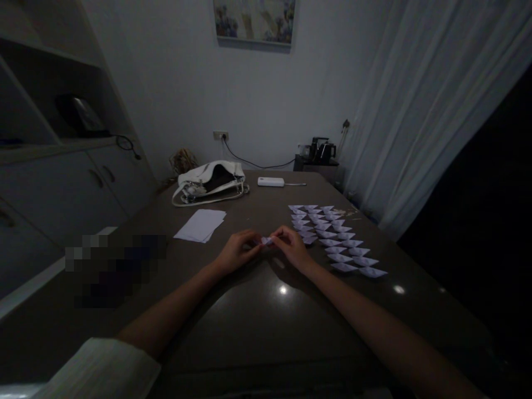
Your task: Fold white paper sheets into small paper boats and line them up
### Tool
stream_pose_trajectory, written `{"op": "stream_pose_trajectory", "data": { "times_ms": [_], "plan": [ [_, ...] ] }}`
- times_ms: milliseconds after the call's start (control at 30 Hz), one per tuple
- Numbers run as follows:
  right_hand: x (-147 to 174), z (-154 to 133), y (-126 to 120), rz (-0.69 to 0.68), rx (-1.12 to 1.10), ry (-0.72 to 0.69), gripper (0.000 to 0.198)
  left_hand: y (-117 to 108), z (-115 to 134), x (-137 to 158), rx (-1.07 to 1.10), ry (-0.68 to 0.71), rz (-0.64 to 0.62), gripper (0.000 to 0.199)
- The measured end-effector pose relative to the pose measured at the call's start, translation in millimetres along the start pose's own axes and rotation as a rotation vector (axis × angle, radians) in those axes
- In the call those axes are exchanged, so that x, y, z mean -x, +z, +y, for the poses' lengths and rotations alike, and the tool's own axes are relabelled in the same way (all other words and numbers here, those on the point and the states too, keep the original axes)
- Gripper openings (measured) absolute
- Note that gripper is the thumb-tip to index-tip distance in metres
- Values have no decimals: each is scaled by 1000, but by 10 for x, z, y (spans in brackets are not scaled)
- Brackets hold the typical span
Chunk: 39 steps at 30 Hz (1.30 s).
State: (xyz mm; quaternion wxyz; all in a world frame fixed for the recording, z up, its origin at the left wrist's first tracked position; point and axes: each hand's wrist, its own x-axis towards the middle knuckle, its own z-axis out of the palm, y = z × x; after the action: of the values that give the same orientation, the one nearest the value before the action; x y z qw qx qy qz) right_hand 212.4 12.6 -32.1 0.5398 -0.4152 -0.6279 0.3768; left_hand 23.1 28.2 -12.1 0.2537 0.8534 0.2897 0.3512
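Note:
Between my two hands, over the middle of the table, is a small white paper boat [266, 241]. The fingers of my left hand [238, 250] pinch its left end. On the other end, my right hand [293, 248] has thumb and fingers closed. My fingertips hide part of the folds. Just right of my right hand stand several finished paper boats [330, 243], lined up in columns running away from me. A stack of white paper sheets [200, 225] lies to the left, beyond my left hand.
A white handbag [211, 182] sits at the back left of the dark table [257, 310]. Near the far edge lies a white power bank [271, 182] with a short cable. Small scraps [344, 213] lie beside the far boats. A blurred-out patch covers the left side.

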Motion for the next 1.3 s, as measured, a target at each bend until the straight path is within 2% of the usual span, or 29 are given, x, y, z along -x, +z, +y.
{"op": "stream_pose_trajectory", "data": {
  "times_ms": [200, 333, 433, 567, 700, 867, 1300],
  "plan": [
    [16, -40, 15, 4, -154, 65, 15, 59, -108, -17, 148, -180, 95, 31],
    [21, 4, 31, -50, -172, 72, 19, 76, -137, -14, 170, -197, 93, 33],
    [27, 55, 50, -114, -100, 92, 28, 74, -122, -6, 171, -186, 80, 31],
    [35, 63, 51, -145, 21, 65, 28, 68, -83, -4, 217, -175, 68, 29],
    [31, 41, 27, -118, 30, 34, 27, 70, -74, -9, 249, -193, 71, 36],
    [29, 35, 14, -84, 92, 23, 22, 74, -118, -6, 195, -274, -24, 41],
    [32, -3, 33, -61, 179, -19, 16, 79, -45, -31, 389, -348, -58, 40]
  ]
}}
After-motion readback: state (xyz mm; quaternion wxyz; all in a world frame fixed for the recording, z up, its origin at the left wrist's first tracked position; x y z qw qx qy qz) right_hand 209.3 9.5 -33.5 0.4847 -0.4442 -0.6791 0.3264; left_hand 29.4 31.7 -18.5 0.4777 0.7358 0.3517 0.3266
